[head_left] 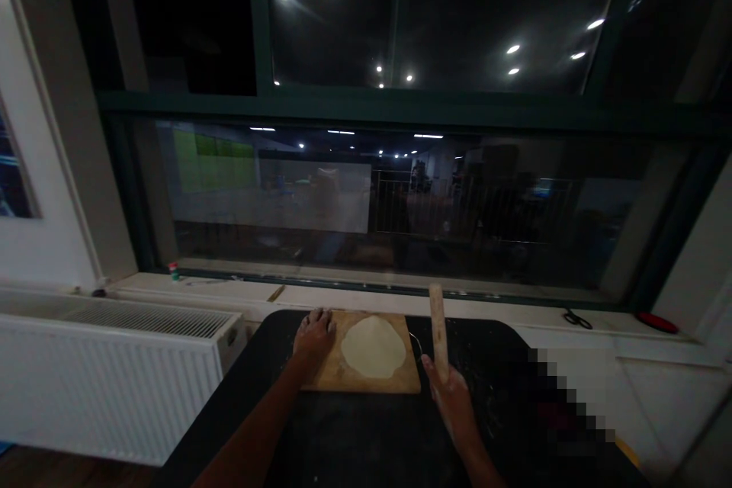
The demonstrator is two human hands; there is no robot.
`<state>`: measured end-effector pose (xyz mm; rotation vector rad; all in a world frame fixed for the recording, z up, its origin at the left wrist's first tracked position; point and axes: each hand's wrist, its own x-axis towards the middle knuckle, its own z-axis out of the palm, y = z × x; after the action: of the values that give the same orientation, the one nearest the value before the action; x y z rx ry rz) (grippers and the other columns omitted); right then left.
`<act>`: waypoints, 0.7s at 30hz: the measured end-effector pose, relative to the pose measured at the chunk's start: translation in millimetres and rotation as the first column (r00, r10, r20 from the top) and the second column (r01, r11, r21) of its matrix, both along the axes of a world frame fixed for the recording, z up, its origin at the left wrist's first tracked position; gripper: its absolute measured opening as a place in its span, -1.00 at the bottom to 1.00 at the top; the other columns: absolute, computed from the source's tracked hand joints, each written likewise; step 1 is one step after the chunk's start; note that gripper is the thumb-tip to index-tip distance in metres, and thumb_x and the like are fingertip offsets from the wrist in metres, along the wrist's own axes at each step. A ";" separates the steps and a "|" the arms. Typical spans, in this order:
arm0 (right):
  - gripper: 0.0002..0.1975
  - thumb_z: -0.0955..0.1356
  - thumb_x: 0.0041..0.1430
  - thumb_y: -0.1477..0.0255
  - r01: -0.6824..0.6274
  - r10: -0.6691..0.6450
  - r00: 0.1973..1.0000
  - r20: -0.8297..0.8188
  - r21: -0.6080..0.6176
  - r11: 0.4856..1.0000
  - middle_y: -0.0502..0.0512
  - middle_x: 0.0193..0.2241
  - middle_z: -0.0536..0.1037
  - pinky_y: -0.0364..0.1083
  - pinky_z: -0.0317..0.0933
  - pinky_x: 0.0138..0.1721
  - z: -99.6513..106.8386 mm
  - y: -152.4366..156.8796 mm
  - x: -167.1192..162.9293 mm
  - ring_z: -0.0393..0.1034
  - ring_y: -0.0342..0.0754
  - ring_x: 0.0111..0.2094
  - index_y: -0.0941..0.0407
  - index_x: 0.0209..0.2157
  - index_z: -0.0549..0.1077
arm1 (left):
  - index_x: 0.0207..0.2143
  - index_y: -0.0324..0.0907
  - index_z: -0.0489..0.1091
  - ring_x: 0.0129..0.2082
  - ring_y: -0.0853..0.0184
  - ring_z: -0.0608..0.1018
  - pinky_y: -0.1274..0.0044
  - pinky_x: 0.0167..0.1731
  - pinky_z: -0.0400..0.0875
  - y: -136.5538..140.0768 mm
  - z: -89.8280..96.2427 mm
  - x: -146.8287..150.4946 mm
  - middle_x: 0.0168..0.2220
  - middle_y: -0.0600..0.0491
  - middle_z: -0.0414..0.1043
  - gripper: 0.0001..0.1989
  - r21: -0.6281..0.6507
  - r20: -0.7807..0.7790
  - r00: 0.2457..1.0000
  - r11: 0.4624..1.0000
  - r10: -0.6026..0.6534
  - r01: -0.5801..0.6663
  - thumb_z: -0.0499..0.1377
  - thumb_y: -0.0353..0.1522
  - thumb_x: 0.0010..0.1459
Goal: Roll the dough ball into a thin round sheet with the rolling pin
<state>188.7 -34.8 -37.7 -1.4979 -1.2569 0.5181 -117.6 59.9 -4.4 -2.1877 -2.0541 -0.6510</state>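
Observation:
A wooden cutting board [329, 379] lies on a black table, with a flat, roughly round sheet of dough [374, 348] on it. My left hand [314, 335] rests on the board's left side, fingers bent and close together, with whitish flour on them; it appears to hold the board in place. To the right of the board, my right hand [451, 396] is closed round the lower end of a wooden rolling pin [438, 320]. The pin points up and away from me, apart from the dough. A thin loop handle [417, 343] shows at the board's right edge.
The black table [354, 442] has flour marks at the right. Behind it runs a windowsill [337, 299] with scissors [576, 319], a red round object [657, 322] and a small green-and-red bottle [174, 271]. A white radiator [114, 374] stands at the left.

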 end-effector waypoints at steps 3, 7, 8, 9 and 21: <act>-0.40 0.27 0.05 -0.21 -0.035 0.035 0.999 0.024 0.003 0.999 0.09 -0.64 0.47 -0.13 0.19 -0.57 8.5 7.7 5.2 0.38 -0.03 -0.56 0.07 -0.55 0.42 | 0.21 -0.17 0.28 0.26 0.17 0.29 0.29 0.26 0.06 -10.4 -9.5 7.4 0.28 -0.11 0.25 -0.54 0.012 -0.003 0.999 0.999 -0.034 0.034 -0.12 -0.27 0.36; -0.44 0.27 0.08 -0.15 -0.030 0.021 0.991 0.129 0.066 0.997 0.13 -0.53 0.54 -0.12 0.25 -0.47 26.9 34.3 18.8 0.43 0.00 -0.47 0.09 -0.45 0.47 | 0.22 -0.14 0.28 0.30 0.08 0.24 0.16 0.27 0.04 -27.6 -14.2 16.3 0.29 -0.11 0.24 -0.54 0.002 0.018 0.999 0.999 -0.047 0.047 -0.13 -0.28 0.36; -0.44 0.27 0.08 -0.15 -0.015 0.002 0.988 0.153 0.081 0.997 0.13 -0.52 0.54 -0.12 0.25 -0.45 29.4 41.6 21.4 0.43 0.00 -0.46 0.09 -0.44 0.47 | 0.20 -0.15 0.29 0.31 0.03 0.21 0.10 0.26 0.02 -29.8 -12.6 19.5 0.29 -0.13 0.24 -0.54 0.000 0.027 0.999 0.999 -0.043 0.043 -0.14 -0.29 0.35; -0.44 0.27 0.08 -0.15 0.004 -0.019 0.985 0.170 0.089 0.996 0.12 -0.52 0.53 -0.11 0.26 -0.44 30.2 48.3 23.3 0.43 -0.01 -0.47 0.08 -0.45 0.47 | 0.19 -0.16 0.31 0.33 0.00 0.18 0.05 0.26 0.00 -30.6 -10.1 23.7 0.29 -0.15 0.23 -0.55 0.001 0.033 0.998 0.999 -0.048 0.048 -0.15 -0.29 0.36; -0.34 0.17 0.11 -0.26 -0.012 -0.005 0.984 0.180 0.095 0.995 0.09 -0.54 0.48 -0.10 0.24 -0.44 8.0 60.7 30.4 0.40 -0.02 -0.49 0.07 -0.48 0.38 | -0.11 -0.13 0.44 -0.01 0.11 0.52 0.39 -0.01 0.39 12.3 35.0 101.6 -0.05 -0.07 0.51 -0.51 -0.219 0.060 0.795 0.769 -0.604 0.601 0.38 -0.15 -0.09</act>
<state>219.0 25.9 -29.7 -1.4868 -1.4046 0.3250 -16.0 72.2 30.6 -3.0102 -1.4366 -0.4379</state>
